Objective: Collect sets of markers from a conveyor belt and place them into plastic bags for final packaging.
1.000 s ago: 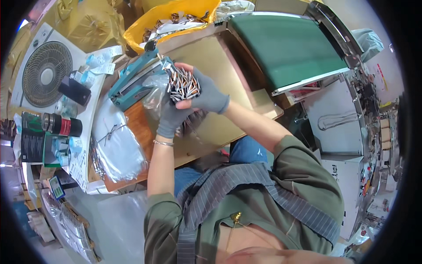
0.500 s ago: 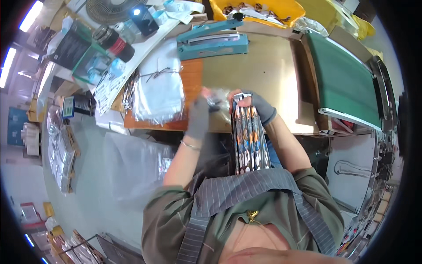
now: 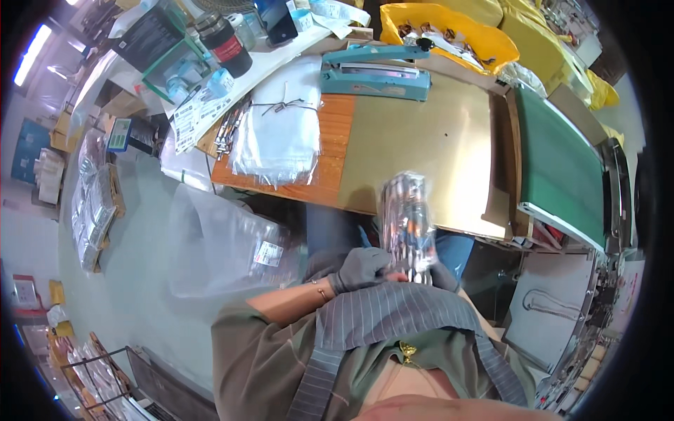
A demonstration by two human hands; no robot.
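Observation:
A bundle of long, slim pieces with a patterned finish in brown, orange, blue and white [image 3: 408, 221] stands near my body, its far part inside a shiny clear plastic bag. I cannot make out what kind of pieces they are. My left hand [image 3: 361, 269], in a grey glove with bare fingertips, is closed at the bundle's near end from the left. On the other side my right hand [image 3: 444, 276], also gloved, grips the same end; its fingers are mostly hidden behind the bundle. The far end of the bag reaches over the table's front edge.
A teal bag sealer [image 3: 379, 81] stands at the table's back. Left of it lies a string-tied stack of clear bags [image 3: 277, 137]. A yellow sack [image 3: 449, 35] is behind, a green-topped surface [image 3: 562, 168] to the right. A large clear bag [image 3: 210, 245] hangs at left.
The bundle has come down toward my body and now has a clear bag over its far part. My left hand has moved from above the table to the bundle's near end.

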